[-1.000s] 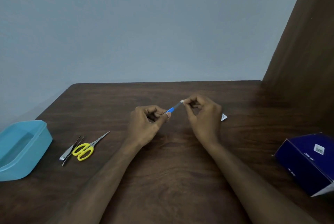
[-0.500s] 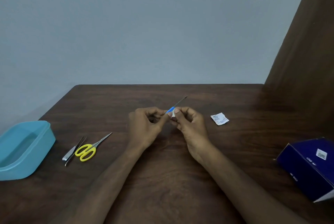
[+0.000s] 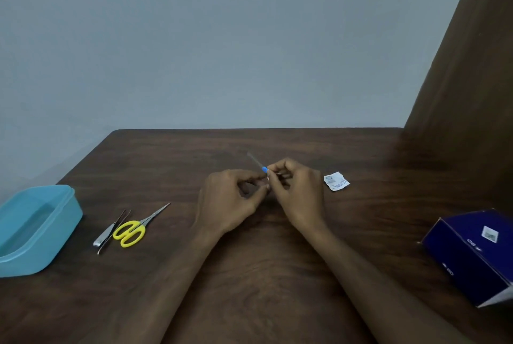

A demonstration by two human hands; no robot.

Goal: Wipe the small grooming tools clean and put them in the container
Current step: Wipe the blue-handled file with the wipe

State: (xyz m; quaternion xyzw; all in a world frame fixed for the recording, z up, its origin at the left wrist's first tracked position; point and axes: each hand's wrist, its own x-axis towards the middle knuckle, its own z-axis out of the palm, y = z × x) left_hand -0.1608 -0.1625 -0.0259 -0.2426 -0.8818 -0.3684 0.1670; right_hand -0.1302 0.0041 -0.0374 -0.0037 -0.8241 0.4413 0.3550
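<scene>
While your two hands meet over the middle of the tabletop [image 3: 263, 274], you pinch a small blue-handled tool [image 3: 264, 169] between them.

At the left edge sits the open light-blue container [image 3: 59, 221]; just right of it lie a metal nail clipper [image 3: 107, 234], thin tweezers [image 3: 118, 225] touching or crossing it, and yellow-handled scissors [image 3: 132, 232] close beside them. Your left hand [image 3: 230, 202] has its fingers curled, tips pinched at the tool's lower end. Your right hand [image 3: 298, 193] pinches the blue handle, the blurred metal shaft slanting up and away to the left. Whether a wipe sits between your fingertips, you cannot tell. Right of that hand lies a torn white sachet [image 3: 336, 181]; a dark blue box [image 3: 472, 254] stands at the right edge.
</scene>
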